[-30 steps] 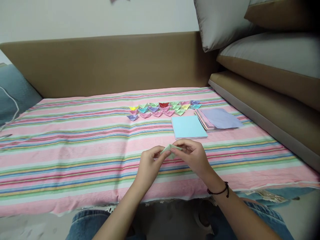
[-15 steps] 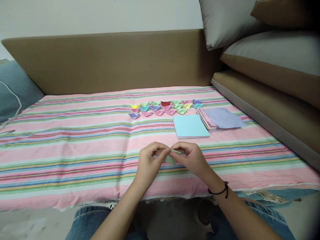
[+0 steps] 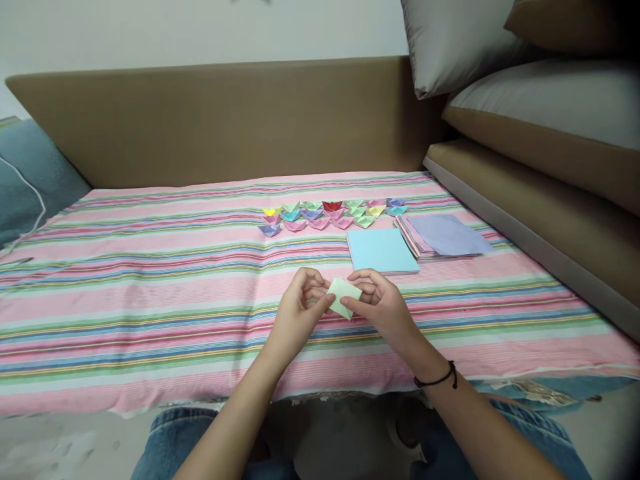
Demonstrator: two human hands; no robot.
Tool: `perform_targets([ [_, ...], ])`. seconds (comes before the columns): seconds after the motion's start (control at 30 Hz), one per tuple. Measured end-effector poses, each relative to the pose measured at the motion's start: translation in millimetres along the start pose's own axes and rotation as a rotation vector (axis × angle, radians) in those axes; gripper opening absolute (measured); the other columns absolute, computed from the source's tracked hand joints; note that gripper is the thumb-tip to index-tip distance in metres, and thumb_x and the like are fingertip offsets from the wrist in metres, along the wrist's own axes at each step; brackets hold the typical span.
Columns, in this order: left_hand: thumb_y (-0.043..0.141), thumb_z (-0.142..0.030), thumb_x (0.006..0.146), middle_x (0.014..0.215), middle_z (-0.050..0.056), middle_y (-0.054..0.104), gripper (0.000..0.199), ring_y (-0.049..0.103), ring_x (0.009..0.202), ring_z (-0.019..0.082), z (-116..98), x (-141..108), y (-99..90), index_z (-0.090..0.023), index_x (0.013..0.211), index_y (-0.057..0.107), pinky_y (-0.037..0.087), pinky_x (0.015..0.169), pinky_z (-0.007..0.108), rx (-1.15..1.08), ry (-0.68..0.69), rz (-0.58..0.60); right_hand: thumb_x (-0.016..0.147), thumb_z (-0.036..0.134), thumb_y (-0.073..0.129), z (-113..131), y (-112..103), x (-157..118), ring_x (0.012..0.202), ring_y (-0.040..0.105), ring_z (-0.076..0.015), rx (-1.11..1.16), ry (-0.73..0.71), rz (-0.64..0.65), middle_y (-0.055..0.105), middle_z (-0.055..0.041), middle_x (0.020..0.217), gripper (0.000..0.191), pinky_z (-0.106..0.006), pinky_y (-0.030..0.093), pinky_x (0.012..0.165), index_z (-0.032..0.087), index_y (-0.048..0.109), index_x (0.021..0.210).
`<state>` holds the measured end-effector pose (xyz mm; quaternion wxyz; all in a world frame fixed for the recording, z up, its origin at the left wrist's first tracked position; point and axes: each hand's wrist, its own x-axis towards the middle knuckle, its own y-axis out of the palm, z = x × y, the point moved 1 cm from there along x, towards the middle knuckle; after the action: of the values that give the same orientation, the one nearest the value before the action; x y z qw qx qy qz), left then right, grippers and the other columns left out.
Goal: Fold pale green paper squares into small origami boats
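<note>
A small square of folded pale green paper [image 3: 345, 293] is held up between both hands, over the near part of the striped cloth. My left hand [image 3: 305, 300] pinches its left edge, thumb in front and fingers behind. On the other side, my right hand [image 3: 383, 303] grips the right edge the same way, its thumb across the face. Just beyond the hands lies a stack of light blue square paper [image 3: 383, 251]. Several small folded paper boats [image 3: 319, 223] in many colours stand in rows farther back.
To the right of the blue stack rests a looser pile of coloured sheets, a lavender sheet [image 3: 450, 235] on top. Striped cloth [image 3: 150, 287] covers the seat. Stacked cushions [image 3: 540, 127] rise at the right, and a brown backrest [image 3: 225, 127] runs behind. A white cord [image 3: 35, 193] hangs at the left.
The green paper has turned from nearly edge-on, bent shape to a flat square facing me. Both hands have risen slightly and keep hold of it.
</note>
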<state>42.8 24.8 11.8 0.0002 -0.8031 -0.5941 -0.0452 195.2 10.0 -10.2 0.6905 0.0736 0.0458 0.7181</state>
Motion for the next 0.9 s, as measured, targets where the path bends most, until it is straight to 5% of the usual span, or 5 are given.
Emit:
perform_targets([
  [0.1, 0.061, -0.021, 0.074, 0.089, 0.005, 0.059, 0.007, 0.056, 0.079, 0.014, 1, 1, -2.1, -0.016, 0.078, 0.06, 0.048, 0.069, 0.025, 0.165, 0.066, 0.031, 0.066, 0.026, 0.072, 1, -2, -1, 0.053, 0.059, -0.0114, -0.047, -0.055, -0.018, 0.065, -0.0001, 0.077, 0.036, -0.022, 0.046, 0.046, 0.021, 0.05, 0.094],
  [0.23, 0.066, -0.021, 0.07, 0.097, 0.008, 0.06, 0.017, 0.057, 0.085, 0.017, 2, 2, -6.0, -0.016, 0.086, 0.065, 0.05, 0.068, 0.026, 0.154, 0.024, 0.029, 0.071, 0.028, 0.068, 7, -4, -3, 0.051, 0.056, -0.0113, -0.156, -0.098, 0.039, 0.063, -0.001, 0.07, 0.021, -0.024, 0.048, 0.048, 0.018, 0.064, 0.089],
  [0.47, 0.076, -0.017, 0.057, 0.104, 0.007, 0.057, 0.036, 0.059, 0.091, 0.02, -2, 1, -8.8, -0.018, 0.091, 0.066, 0.054, 0.075, 0.033, 0.007, 0.029, 0.128, 0.076, 0.03, 0.062, 16, -8, -3, 0.081, 0.062, -0.0189, -0.106, -0.081, 0.076, 0.068, -0.0056, 0.091, 0.021, -0.029, 0.054, 0.065, 0.02, 0.069, 0.094],
  [0.9, 0.073, -0.025, 0.064, 0.095, 0.007, 0.063, 0.017, 0.062, 0.086, 0.019, -8, -1, -7.6, -0.014, 0.078, 0.07, 0.054, 0.075, 0.031, -0.028, -0.023, 0.03, 0.069, 0.027, 0.071, 13, -7, -3, 0.06, 0.058, -0.0131, -0.05, -0.047, 0.095, 0.063, -0.0009, 0.068, 0.024, -0.027, 0.052, 0.057, 0.019, 0.069, 0.092],
])
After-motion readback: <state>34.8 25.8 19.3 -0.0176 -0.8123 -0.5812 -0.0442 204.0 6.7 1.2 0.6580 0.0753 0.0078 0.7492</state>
